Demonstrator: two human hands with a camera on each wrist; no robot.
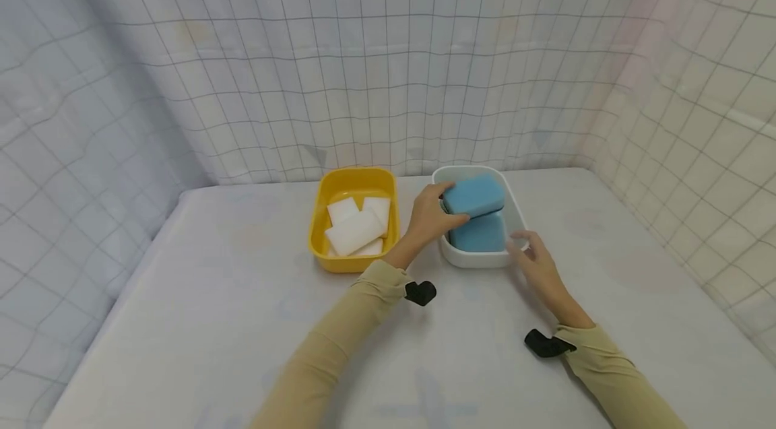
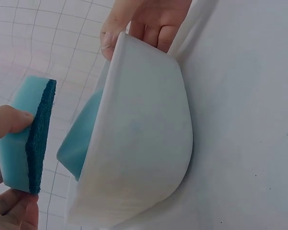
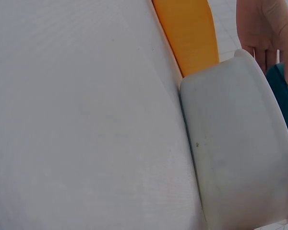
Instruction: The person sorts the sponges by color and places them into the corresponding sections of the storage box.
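Observation:
A blue sponge (image 1: pixel 475 196) with a dark scouring layer underneath is pinched between the thumb and fingers of my left hand (image 1: pixel 429 217). It is lifted over a white plastic tub (image 1: pixel 481 259). Inside the tub lies at least one more blue sponge (image 1: pixel 480 234), its corner rising above the rim in the left wrist view. My right hand (image 1: pixel 542 275) holds the tub's front right rim, the thumb (image 2: pixel 108 40) at the edge and the other fingers outside. In the right wrist view only bits of that hand show at the right border.
To the left of the white tub stands a yellow tub (image 1: pixel 341 265) holding several white sponge blocks (image 1: pixel 356 232). Both tubs stand near the far edge of a white-covered table (image 1: pixel 242 281). A white grid-patterned curtain (image 1: pixel 364 79) hangs behind and at the sides.

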